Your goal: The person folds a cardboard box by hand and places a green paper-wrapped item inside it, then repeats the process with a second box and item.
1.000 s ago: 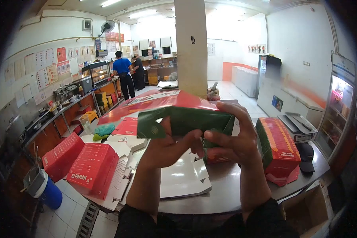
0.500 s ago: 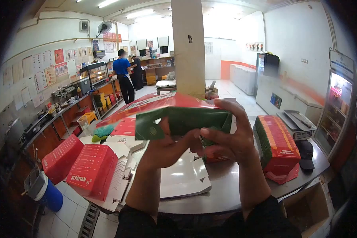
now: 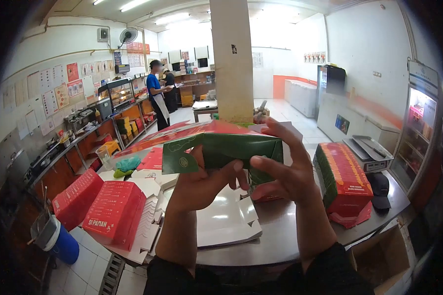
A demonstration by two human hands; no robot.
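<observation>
A partly folded red and green cardboard food box (image 3: 238, 149) is held up above the table, its green side facing me and a green flap hanging at the left. My left hand (image 3: 197, 189) grips it from below, with the thumb toward the green panel and some fingers hidden behind. Around the right end curls my right hand (image 3: 295, 172), index finger on the top edge and thumb by the lower green edge. Below them lie flat white box blanks (image 3: 224, 221) on the steel table (image 3: 278, 236).
Stacked red box blanks (image 3: 114, 214) stand at left, and another red and green stack (image 3: 343, 179) at right. Beyond that are a black cap (image 3: 379, 189) and a scale (image 3: 376, 164) with trays. Two people (image 3: 157, 93) stand far back, left of a pillar (image 3: 231, 64).
The box has shifted slightly left, and my right thumb and fingers have spread a little. In the background, the person in blue has turned and moved slightly right.
</observation>
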